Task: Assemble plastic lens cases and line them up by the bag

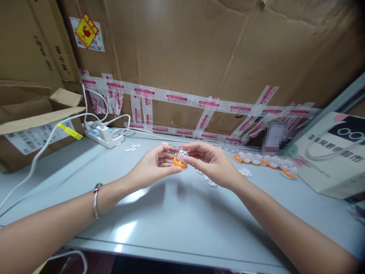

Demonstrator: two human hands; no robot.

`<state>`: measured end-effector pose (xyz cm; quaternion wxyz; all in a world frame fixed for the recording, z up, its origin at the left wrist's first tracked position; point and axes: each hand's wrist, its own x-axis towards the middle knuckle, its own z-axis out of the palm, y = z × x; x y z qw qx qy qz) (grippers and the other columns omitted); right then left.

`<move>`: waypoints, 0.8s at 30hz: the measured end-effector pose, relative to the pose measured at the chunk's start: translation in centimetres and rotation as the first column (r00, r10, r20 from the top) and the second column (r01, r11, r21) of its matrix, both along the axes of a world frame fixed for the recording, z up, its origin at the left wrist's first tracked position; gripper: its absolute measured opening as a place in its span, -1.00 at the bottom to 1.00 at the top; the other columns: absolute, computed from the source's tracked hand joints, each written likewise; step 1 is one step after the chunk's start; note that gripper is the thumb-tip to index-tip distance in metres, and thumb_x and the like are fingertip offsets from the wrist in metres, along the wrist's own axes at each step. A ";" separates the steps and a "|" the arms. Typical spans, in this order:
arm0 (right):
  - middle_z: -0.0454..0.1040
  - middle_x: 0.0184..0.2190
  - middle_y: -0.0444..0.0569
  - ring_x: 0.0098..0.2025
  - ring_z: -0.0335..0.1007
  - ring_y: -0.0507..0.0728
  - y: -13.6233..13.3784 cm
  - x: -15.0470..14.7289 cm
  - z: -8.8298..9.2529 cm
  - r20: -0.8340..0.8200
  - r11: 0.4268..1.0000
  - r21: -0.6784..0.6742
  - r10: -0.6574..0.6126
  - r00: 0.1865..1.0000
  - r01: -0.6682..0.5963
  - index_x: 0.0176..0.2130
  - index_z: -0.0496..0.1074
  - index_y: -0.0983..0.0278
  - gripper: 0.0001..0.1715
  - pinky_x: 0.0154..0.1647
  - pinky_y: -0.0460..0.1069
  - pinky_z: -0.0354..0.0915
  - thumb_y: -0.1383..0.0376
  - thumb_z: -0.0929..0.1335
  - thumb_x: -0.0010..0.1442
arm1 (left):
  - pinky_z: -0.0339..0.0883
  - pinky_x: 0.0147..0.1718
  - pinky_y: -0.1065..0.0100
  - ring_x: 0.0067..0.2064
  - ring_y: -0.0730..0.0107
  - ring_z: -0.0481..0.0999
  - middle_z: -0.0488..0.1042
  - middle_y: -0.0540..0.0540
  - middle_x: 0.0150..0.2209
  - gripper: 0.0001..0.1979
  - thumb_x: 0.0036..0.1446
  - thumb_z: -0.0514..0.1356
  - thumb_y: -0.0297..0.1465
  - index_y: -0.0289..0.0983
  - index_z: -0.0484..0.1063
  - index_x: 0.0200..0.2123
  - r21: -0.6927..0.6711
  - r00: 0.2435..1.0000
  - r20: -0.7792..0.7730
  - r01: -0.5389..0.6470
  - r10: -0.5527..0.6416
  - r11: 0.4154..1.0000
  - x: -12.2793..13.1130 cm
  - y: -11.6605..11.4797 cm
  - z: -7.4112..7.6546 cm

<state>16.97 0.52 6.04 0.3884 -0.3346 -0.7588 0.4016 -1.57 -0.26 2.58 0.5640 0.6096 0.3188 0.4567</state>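
Above the middle of the table, my two hands meet around a small toy-like piece. My left hand [149, 165] pinches its round orange base [179, 164] between thumb and fingers. The fingers of my right hand [216, 161] are closed on the clear plastic cover [184, 152] standing on that base. Something white and patterned shows through the plastic. Whether cover and base are fastened together I cannot tell. White lacy cut-out pieces [210, 180] lie beneath my right hand, partly hidden by it. A bit of green shows behind my left fingertips.
Several similar orange-and-clear pieces [265, 162] stand in a row at the right. Small white discs [133, 147] lie at the left, near a power strip [110, 140] with cables. An open carton [42, 131], a printed box [327, 160] and a large taped carton [182, 57] border the table.
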 end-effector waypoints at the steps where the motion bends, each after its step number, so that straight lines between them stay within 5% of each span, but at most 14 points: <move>1: 0.52 -0.22 -0.05 -0.21 0.48 0.08 0.0 0.0 -0.1 -0.005 1.000 0.001 0.004 1.000 -0.004 -0.15 0.43 0.22 -0.70 -0.18 0.01 0.41 0.24 0.38 0.06 | 0.38 -0.11 0.21 -0.19 0.33 0.53 0.51 -0.09 -0.23 -0.60 -0.08 0.31 -0.46 -0.28 0.27 -0.15 0.004 1.000 -0.007 -0.004 0.004 1.000 0.0 0.0 0.0; 6: 0.53 -0.23 -0.04 -0.20 0.47 0.10 0.4 -0.4 -1.1 -0.025 0.999 0.040 -0.020 0.999 0.021 -0.22 0.44 0.23 -0.74 -0.12 0.06 0.39 0.22 0.40 0.02 | 0.38 -0.15 0.22 -0.22 0.35 0.51 0.48 -0.09 -0.25 -0.58 -0.08 0.31 -0.42 -0.29 0.26 -0.13 0.076 0.995 -0.064 -0.076 0.081 0.994 0.1 0.1 -0.9; 15: 0.41 -0.35 -0.08 -0.27 0.35 0.08 0.8 -1.7 -4.6 -0.057 0.950 0.137 -0.274 0.960 0.279 -0.38 0.30 0.23 -0.76 -0.20 0.04 0.31 0.16 0.40 0.01 | 0.36 -0.19 0.28 -0.22 0.36 0.47 0.45 -0.12 -0.25 -0.62 -0.03 0.28 -0.33 -0.33 0.27 -0.15 0.205 0.957 -0.204 -0.166 0.208 0.965 0.5 0.6 -2.6; 19: 0.40 -0.26 -0.07 -0.11 0.33 0.12 0.7 -2.2 -5.2 -0.171 0.955 0.109 -0.256 0.952 0.276 -0.41 0.24 0.22 -0.74 -0.08 0.05 0.26 0.21 0.42 -0.01 | 0.35 -0.20 0.29 -0.22 0.36 0.47 0.44 -0.10 -0.27 -0.63 -0.03 0.27 -0.34 -0.31 0.25 -0.17 0.223 0.951 -0.208 -0.183 0.230 0.957 0.8 0.5 -2.9; 24: 0.35 -0.35 -0.12 -0.24 0.31 0.10 -0.3 -3.1 -5.3 -0.175 0.918 0.114 -0.357 0.918 0.379 -0.38 0.24 0.20 -0.63 -0.16 0.04 0.24 0.20 0.47 -0.12 | 0.33 -0.25 0.36 -0.29 0.42 0.44 0.40 -0.01 -0.33 -0.65 -0.06 0.27 -0.45 -0.27 0.23 -0.19 0.303 0.951 -0.194 -0.176 0.241 0.937 1.0 0.1 -3.3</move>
